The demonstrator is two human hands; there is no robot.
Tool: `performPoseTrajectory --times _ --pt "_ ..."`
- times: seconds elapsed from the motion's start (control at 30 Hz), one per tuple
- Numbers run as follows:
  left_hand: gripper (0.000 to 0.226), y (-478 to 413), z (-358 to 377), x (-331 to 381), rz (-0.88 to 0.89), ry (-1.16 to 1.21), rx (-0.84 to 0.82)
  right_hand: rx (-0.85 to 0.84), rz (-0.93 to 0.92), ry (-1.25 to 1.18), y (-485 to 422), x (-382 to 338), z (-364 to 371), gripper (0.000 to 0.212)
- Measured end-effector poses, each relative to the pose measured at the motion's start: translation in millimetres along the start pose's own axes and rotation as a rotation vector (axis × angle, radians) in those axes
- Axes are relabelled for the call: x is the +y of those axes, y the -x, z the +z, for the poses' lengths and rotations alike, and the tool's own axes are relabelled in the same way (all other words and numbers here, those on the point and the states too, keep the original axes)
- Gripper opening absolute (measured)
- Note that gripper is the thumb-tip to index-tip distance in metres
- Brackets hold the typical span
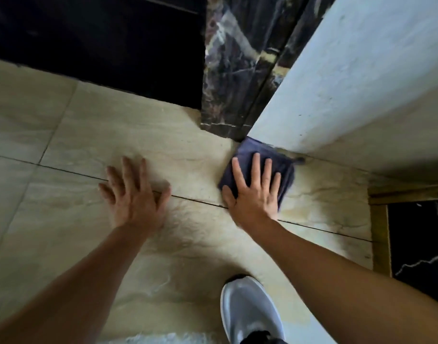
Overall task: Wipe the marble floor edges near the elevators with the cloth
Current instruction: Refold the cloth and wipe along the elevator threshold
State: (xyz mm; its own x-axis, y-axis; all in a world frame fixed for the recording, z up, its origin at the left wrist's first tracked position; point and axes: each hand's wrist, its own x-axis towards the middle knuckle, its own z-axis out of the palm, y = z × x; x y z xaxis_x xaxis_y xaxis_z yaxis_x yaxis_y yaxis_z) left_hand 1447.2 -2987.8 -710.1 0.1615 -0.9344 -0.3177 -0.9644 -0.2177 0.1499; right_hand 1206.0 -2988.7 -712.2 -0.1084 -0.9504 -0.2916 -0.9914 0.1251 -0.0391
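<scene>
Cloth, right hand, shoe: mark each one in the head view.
cloth (pixel 285 167), head view: bare dark fabric beside the fingers.
right hand (pixel 252 192), head view: back of the hand, flat on the cloth.
shoe (pixel 250 309), head view: grey upper.

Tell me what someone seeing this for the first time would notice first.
Most likely the two bare hands pressed flat on the pale marble floor: the right hand spread over a dark blue cloth tucked into the corner below the white wall, the left hand empty on the tile beside it. Next, the dark veined marble column above the cloth, and a grey shoe at the bottom edge.
</scene>
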Motion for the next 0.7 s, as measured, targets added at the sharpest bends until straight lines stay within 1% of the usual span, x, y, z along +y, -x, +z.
performPoseTrajectory --times 0.07,0.13,0.2,0.27,0.3,0.33,0.4,0.43,0.47,0.53,0.6,0.63,0.67,0.7 --pt "0.09 0.6 6.7 1.4 -0.006 0.025 0.016 -0.033 -0.178 -0.008 -7.7 -47.9 1.1 0.067" --pt "0.089 -0.7 11.5 1.4 0.001 0.047 0.047 -0.053 -0.304 -0.02 -18.5 -79.1 0.2 0.062" --pt "0.088 -1.2 15.6 -1.2 -0.001 0.043 0.07 -0.051 -0.397 -0.02 -26.0 -83.4 -4.5 0.057" --pt "0.088 -2.0 18.4 -2.3 -0.004 0.039 0.086 -0.027 -0.479 0.023 -23.4 -51.8 -4.8 0.054" --pt "0.088 -2.6 19.0 -2.7 -0.006 0.042 0.092 -0.017 -0.468 0.043 -17.9 -23.5 -3.5 0.054" --pt "0.088 -3.5 18.9 -4.0 -0.009 0.043 0.089 -0.004 -0.392 0.049 -10.4 11.6 -1.8 0.054" --pt "0.088 -3.1 16.9 -5.0 -0.006 0.045 0.075 0.035 -0.11 0.034 10.5 90.8 -2.6 0.056" --pt "0.088 -2.9 16.5 -4.7 -0.004 0.043 0.071 0.021 0.023 0.014 20.9 124.8 -5.2 0.056" --pt "0.089 -2.9 14.4 -4.3 -0.008 0.043 0.068 -0.018 0.117 -0.012 27.1 147.1 -7.2 0.056" --pt "0.092 -2.9 12.0 -1.0 -0.017 0.046 0.051 -0.099 0.217 -0.057 29.4 152.2 -8.3 0.057" --pt "0.094 -3.1 12.3 1.4 -0.022 0.036 0.031 -0.095 0.31 -0.113 23.4 113.7 -6.2 0.057" --pt "0.095 -4.2 13.6 0.5 -0.027 0.031 0.027 -0.1 0.271 -0.118 19.4 86.6 -6.7 0.058" --pt "0.095 -6.1 13.8 -0.9 -0.034 0.03 0.022 -0.109 0.153 -0.105 18.0 57.6 -8.1 0.059" --pt "0.095 -8.3 14.0 -2.3 -0.04 0.028 0.017 -0.111 -0.014 -0.079 21.0 28.1 -9.3 0.059"
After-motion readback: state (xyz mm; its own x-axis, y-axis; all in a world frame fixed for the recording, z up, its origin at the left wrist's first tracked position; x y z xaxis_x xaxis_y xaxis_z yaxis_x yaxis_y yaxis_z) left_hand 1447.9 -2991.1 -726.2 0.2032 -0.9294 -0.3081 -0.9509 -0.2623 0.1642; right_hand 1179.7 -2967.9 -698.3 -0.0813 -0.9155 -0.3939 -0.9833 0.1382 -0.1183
